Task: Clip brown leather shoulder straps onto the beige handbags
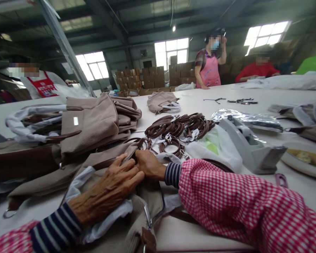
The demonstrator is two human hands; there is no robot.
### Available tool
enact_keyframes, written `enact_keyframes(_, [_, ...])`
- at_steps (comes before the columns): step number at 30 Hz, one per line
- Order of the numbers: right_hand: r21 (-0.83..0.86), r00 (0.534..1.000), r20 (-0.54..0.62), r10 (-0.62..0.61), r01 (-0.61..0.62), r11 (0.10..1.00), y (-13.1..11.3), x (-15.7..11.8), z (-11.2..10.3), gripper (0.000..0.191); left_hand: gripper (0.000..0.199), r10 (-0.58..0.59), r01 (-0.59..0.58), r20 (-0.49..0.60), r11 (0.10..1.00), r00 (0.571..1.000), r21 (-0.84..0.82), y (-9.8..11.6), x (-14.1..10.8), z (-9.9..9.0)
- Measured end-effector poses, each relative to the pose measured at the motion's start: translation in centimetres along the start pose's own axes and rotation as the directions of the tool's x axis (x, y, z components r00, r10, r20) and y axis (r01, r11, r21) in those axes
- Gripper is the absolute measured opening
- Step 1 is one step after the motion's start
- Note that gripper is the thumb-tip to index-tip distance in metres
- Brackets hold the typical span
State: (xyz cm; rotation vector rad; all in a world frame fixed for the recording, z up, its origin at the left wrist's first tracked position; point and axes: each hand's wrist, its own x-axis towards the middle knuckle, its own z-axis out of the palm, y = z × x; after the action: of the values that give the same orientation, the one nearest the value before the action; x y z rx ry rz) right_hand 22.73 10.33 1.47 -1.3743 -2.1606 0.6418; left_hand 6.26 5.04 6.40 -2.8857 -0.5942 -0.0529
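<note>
Your left hand [107, 189] rests on a ribbed taupe handbag [102, 162] on the surface [200, 105], its fingers [127, 172] curled, grip unconfirmed. Your right hand [149, 164] has fingers [140, 155] closed on the bag's top edge. Even pressure suits this soft fabric.

place: handbag workshop, probably | seen: long worktable [200, 100] / handbags [89, 123] / stacked cartons [154, 79] / factory roof [116, 17]

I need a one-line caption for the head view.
Left hand and right hand on a ribbed taupe handbag beside coiled brown straps
</note>
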Motion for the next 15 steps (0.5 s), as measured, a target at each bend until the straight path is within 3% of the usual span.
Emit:
enact_keyframes(5, [0.143, 0.997, 0.069, -0.046, 0.035, 0.989, 0.4, -0.5, -0.5, 0.011, 0.022, -0.062, 0.061, -0.02, 0.998, 0.998, -0.027, -0.3, -0.7, 0.8])
enact_keyframes(9, [0.255, 0.947, 0.177, -0.268, 0.219, 0.942, 1.4, -2.3, -2.1, 0.021, 0.02, -0.075, 0.075, -0.059, 0.997, 0.995, 0.002, -0.7, -1.3, 1.1])
enact_keyframes(12, [0.121, 0.863, 0.187, -0.469, 0.453, 0.883, 2.3, -4.0, -2.8, 0.032, 0.024, -0.064, 0.066, -0.078, 0.998, 0.995, 0.018, -0.7, -1.4, 1.0])
enact_keyframes(15, [-0.086, 0.825, 0.246, -0.509, 0.542, 0.836, 2.5, -5.2, -3.1, 0.039, 0.027, -0.036, 0.037, -0.081, 0.999, 0.996, 0.016, -0.4, -1.1, 0.6])
